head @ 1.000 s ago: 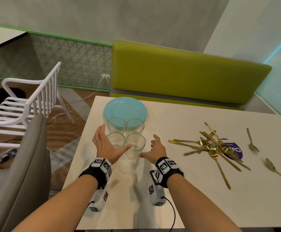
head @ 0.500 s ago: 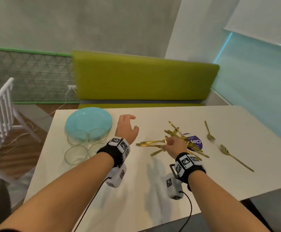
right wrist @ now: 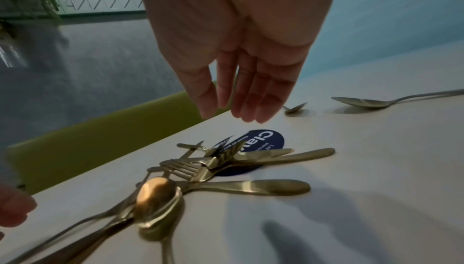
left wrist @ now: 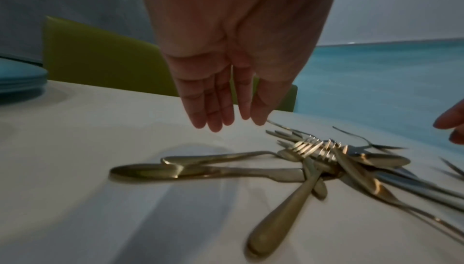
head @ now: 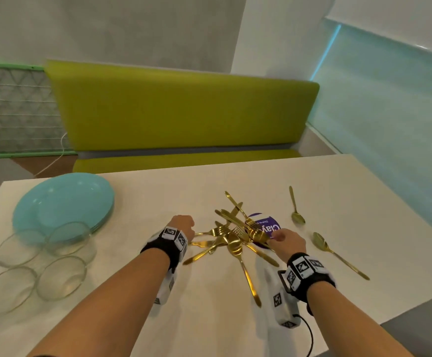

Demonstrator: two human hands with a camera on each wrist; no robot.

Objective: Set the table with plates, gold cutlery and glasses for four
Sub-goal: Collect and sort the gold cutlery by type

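Gold cutlery [head: 238, 237] is heaped in a tangle mid-table, partly covering a purple round sticker [head: 269, 228] whose print is only half readable. The left hand [left wrist: 226, 81] and right hand [right wrist: 241, 81] are held just above the heap with fingers straight, nothing gripped; contact seems lacking, though blur leaves that uncertain. Two spoons [head: 323, 244] lie apart. Stacked blue plates [head: 63, 199] and four glasses [head: 60, 276] are set on the white table [head: 158, 199], a green bench [head: 178, 112] behind.
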